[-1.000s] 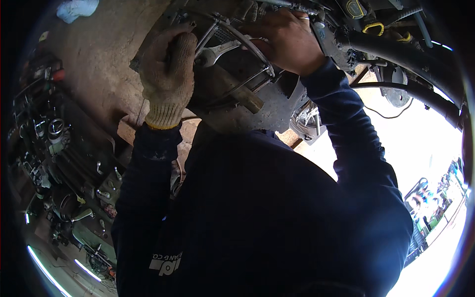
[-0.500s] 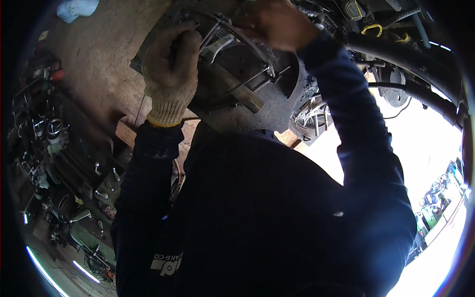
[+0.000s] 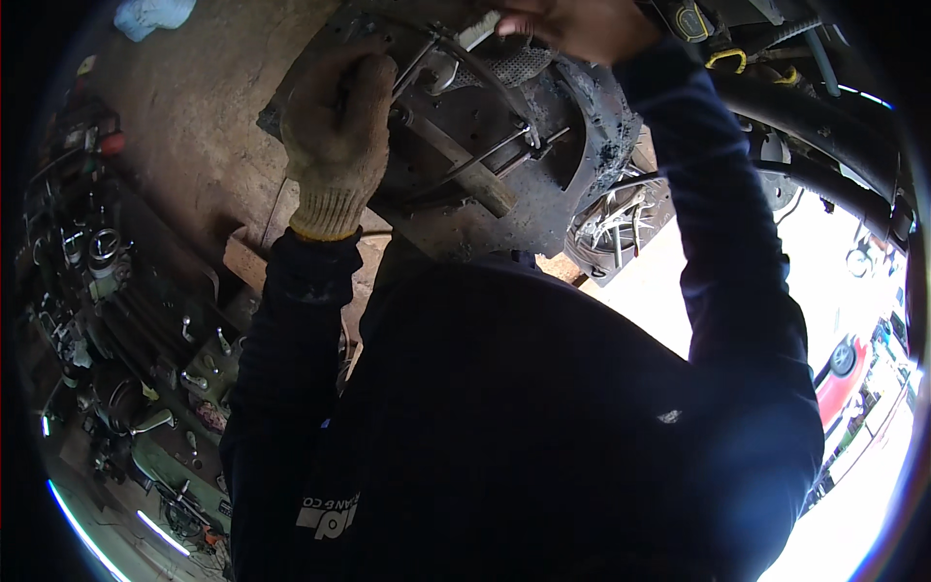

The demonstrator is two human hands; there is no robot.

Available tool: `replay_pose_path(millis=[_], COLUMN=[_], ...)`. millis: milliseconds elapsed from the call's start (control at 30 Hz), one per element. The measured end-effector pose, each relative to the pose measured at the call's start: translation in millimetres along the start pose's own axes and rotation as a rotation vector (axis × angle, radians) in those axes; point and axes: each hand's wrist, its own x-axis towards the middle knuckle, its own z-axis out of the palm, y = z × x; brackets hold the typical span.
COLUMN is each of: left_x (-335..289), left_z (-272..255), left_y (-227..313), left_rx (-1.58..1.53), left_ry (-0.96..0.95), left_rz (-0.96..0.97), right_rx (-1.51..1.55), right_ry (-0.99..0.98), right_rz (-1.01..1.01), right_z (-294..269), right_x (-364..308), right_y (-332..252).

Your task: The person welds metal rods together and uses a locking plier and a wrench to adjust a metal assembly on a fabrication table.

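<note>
My left hand, in a knitted work glove with a yellow cuff edge, is closed beside a dark metal frame of thin bars. What its fingers hold is hidden. Bare and cut off by the upper edge, my right hand has its fingers stretched leftward over the frame. Just beyond the fingertips is a pale, handle-like piece; contact is unclear. Under the frame lie a flat bar and a perforated metal strip, on a dark steel plate.
A bin of thin metal scraps stands right of the plate. Dark pipes and a yellow tape measure are at the upper right. Machinery with levers lines the left. A pale blue cloth lies at the upper left.
My right hand has moved right and up, away from the frame, uncovering the perforated strip and pale piece. My left hand stays nearly in place.
</note>
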Motion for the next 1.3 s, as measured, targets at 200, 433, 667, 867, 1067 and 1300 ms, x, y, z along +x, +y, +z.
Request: replay_pose_path(millis=[200,433,667,867,1067,1300], left_x=[7.6,8.1,7.3,8.7,8.3,5.9], left_z=[8.0,7.5,7.4,4.9,7.4,5.7], left_y=[8.6,3.2,9.0,1.6,2.5,0.3], left_rx=[0.005,-0.035,0.02,0.06,-0.084,0.026], left_ry=[-0.06,-0.043,-0.065,-0.057,-0.04,-0.025], left_rz=[0.025,0.063,0.012,0.102,-0.026,0.099], right_rx=[0.119,0.252,0.232,0.364,0.052,0.136], right_ry=[0.17,0.178,0.019,0.046,0.09,-0.184], right_rz=[0.316,0.325,0.285,0.025,-0.106,0.327], right_z=[5.7,11.5,-8.8,-6.6,26.7,18.9], right_x=[-37.6,-35.7,-25.8,21.0,77.0,-13.1], right_y=[-61.3,-69.3,-60.7,-19.3,10.7,-5.8])
